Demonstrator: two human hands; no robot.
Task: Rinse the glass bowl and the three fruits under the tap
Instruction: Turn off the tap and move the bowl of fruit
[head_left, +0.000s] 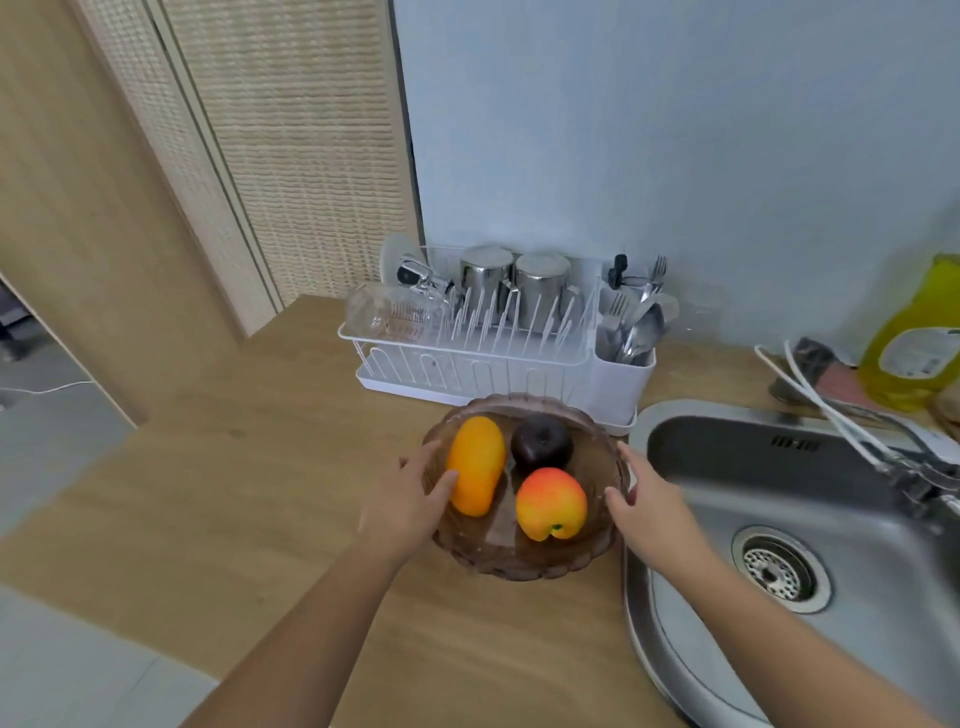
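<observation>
Bowl of tinted glass sits on the wooden counter, just left of the steel sink. Inside it: yellow mango, dark plum, red-orange apple. Left hand open at the left rim, fingers spread, thumb near the mango. Right hand open at the right rim, fingertips at the edge; whether it grips cannot be told. Tap at sink's far right, no water seen running. Judgement: nothing rinsed yet. Lifting the bowl over, then rinsing bowl and all three fruits, remains.
</observation>
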